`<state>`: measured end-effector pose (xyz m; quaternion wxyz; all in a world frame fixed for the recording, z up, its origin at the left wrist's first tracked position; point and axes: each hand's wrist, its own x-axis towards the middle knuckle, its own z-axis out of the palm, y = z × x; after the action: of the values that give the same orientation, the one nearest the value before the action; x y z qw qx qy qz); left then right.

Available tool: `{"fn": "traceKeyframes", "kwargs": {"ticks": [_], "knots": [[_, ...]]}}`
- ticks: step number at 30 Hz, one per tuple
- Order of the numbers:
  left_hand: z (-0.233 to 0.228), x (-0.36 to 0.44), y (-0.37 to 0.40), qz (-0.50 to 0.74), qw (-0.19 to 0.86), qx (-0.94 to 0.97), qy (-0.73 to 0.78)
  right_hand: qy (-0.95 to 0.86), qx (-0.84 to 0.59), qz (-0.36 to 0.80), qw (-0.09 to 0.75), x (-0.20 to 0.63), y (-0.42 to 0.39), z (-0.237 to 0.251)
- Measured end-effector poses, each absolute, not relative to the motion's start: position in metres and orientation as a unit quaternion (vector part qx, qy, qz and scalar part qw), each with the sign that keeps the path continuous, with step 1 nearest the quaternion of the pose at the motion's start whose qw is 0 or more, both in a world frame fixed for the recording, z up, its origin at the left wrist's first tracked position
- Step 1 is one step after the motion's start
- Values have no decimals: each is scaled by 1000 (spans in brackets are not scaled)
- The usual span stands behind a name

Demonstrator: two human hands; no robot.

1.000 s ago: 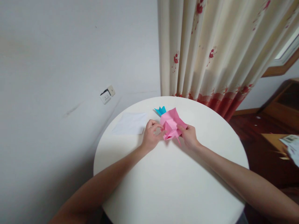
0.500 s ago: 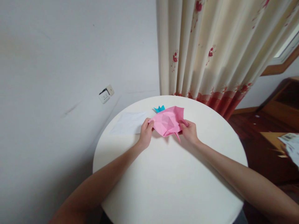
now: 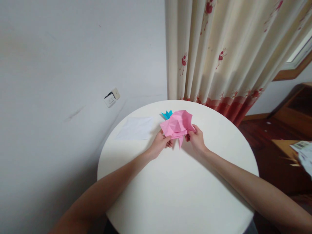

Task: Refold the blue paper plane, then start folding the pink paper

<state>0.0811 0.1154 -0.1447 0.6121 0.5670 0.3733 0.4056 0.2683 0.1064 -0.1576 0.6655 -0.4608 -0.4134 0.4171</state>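
Observation:
A creased, partly folded sheet of pink paper [image 3: 179,123] is held between my two hands above the round white table [image 3: 180,182]. My left hand [image 3: 162,142] pinches its lower left edge, thumb on top. At the lower right edge, my right hand [image 3: 196,138] grips the paper with the thumb over it and fingers curled beneath. A narrow pink point hangs down between the hands. Just behind the pink paper lies a small folded blue paper piece [image 3: 167,114], partly hidden by it.
A flat white sheet of paper [image 3: 134,128] lies on the table to the left. Behind the table are a wall with a socket [image 3: 110,100] and a flowered curtain [image 3: 209,65]. Brown furniture [image 3: 299,107] and some papers [image 3: 303,152] are at the right.
My left hand has moved right and slightly down along the pink paper, to its lower edge. The paper's left side has shifted inward, and its hanging point has swung left.

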Motion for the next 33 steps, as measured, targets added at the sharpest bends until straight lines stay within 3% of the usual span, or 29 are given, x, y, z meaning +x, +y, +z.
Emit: {"fn": "traceKeyframes", "kwargs": {"ticks": [20,28,33], "knots": [[-141,69,127,404,411,713,398,-317,-412,611,597,284,103,-136],[-152,81,128,454,575,576,362,-332,-400,629,578,276,99,-138],[-149,85,123,470,580,546,380,-299,-390,616,615,265,92,-138]]}}
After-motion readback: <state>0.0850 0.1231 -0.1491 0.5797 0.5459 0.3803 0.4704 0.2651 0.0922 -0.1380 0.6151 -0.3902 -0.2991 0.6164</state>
